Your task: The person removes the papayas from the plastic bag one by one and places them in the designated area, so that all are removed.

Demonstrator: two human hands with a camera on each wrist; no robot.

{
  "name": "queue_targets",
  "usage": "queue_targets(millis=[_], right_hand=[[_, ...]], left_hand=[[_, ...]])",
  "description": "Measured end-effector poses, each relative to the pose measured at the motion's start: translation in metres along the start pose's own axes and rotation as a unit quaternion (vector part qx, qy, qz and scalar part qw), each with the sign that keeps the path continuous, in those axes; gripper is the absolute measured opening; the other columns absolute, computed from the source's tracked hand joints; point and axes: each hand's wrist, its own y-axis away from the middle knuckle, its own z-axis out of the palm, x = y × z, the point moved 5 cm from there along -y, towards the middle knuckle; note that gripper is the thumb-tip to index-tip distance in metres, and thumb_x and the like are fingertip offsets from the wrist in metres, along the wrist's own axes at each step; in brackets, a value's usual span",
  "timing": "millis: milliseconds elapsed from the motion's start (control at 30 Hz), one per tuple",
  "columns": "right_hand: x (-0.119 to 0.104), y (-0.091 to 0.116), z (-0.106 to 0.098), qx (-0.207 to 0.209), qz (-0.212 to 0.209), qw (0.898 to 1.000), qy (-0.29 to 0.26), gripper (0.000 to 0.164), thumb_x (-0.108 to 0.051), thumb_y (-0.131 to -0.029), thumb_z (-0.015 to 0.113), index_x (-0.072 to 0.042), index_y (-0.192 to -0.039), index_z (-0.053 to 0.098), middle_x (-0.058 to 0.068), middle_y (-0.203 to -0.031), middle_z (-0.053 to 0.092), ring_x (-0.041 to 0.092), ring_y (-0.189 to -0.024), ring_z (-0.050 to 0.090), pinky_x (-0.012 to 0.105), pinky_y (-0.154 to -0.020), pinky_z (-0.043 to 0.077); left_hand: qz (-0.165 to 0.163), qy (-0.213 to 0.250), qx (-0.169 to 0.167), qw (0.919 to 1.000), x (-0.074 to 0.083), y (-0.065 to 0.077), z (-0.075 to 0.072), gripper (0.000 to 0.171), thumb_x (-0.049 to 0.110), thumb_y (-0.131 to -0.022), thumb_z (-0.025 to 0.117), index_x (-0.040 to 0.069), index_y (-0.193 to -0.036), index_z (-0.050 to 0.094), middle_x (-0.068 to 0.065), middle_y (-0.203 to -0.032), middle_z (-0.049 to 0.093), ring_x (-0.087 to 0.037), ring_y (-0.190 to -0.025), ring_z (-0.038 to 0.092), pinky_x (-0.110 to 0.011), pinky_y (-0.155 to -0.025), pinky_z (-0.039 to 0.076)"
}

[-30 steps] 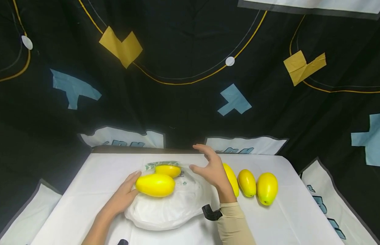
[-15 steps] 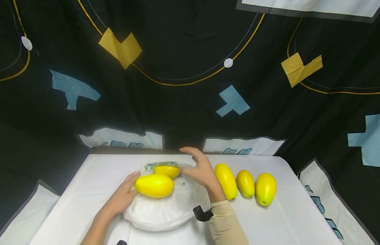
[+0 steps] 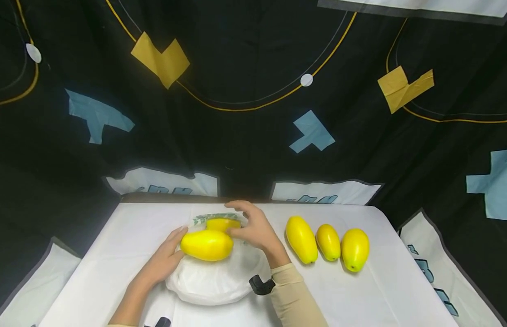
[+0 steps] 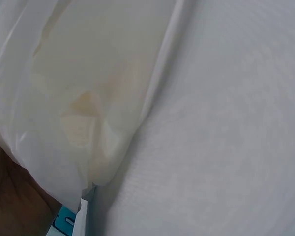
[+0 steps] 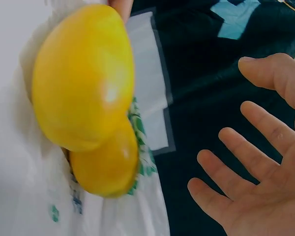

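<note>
A large yellow oblong fruit, smooth like a mango or papaya, lies on a white plastic bag with green print. Just behind it is a smaller yellow fruit, partly covered by the larger one. My left hand rests along the left side of the bag, fingertips right at the large fruit's left end; the left wrist view shows part of the palm against the plastic. My right hand reaches over the bag's right side, thumb close to the smaller fruit. In the right wrist view its fingers are spread with nothing between them.
To the right, three more yellow fruits stand in a row: a long one, a small one and a plump one. A white cloth covers the table. Behind it hangs a black curtain with taped patches.
My right hand has moved left over the bag, closer to the two fruits, uncovering the long fruit on the right. The left hand and the fruits stay in place.
</note>
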Motion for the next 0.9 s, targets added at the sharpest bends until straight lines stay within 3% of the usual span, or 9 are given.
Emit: queue_targets(millis=[267,367,633,900], right_hand=[[0.001,-0.002,0.022,-0.031,0.018,0.999,-0.005,0.056,-0.017,-0.071,0.08,-0.025,-0.125,0.065,-0.016,-0.129,0.057,0.01,-0.122,0.05,0.044,-0.105,0.043],[0.0,-0.002,0.029,-0.048,0.015,0.999,-0.007,0.056,-0.016,-0.072,0.081,-0.023,-0.126,0.065,-0.016,-0.129,0.057,0.012,-0.122,0.051,0.044,-0.105,0.043],[-0.001,-0.001,0.041,-0.078,0.023,0.997,0.007,0.058,-0.016,-0.072,0.082,-0.032,-0.125,0.064,-0.015,-0.13,0.058,0.022,-0.119,0.055,0.042,-0.102,0.047],[0.0,0.0,0.053,-0.095,-0.005,0.995,0.026,0.058,-0.019,-0.071,0.083,-0.023,-0.126,0.065,-0.009,-0.129,0.061,0.023,-0.117,0.056,0.038,-0.099,0.048]], left_hand=[[0.003,0.002,0.002,1.0,0.0,-0.001,0.0,0.056,0.015,-0.1,0.045,0.005,-0.153,0.029,-0.018,-0.159,0.019,-0.04,-0.145,0.014,-0.063,-0.114,0.013],[0.002,0.002,0.001,1.0,0.0,-0.001,0.001,0.057,0.016,-0.1,0.045,0.005,-0.153,0.028,-0.017,-0.159,0.019,-0.04,-0.145,0.014,-0.063,-0.114,0.013],[0.001,-0.005,0.001,1.0,0.0,-0.003,0.0,0.057,0.016,-0.1,0.045,0.006,-0.153,0.028,-0.018,-0.159,0.019,-0.04,-0.145,0.014,-0.062,-0.114,0.013],[0.004,-0.005,0.001,1.0,-0.004,-0.002,0.001,0.057,0.014,-0.099,0.045,0.006,-0.153,0.028,-0.018,-0.159,0.019,-0.04,-0.145,0.015,-0.062,-0.115,0.013]])
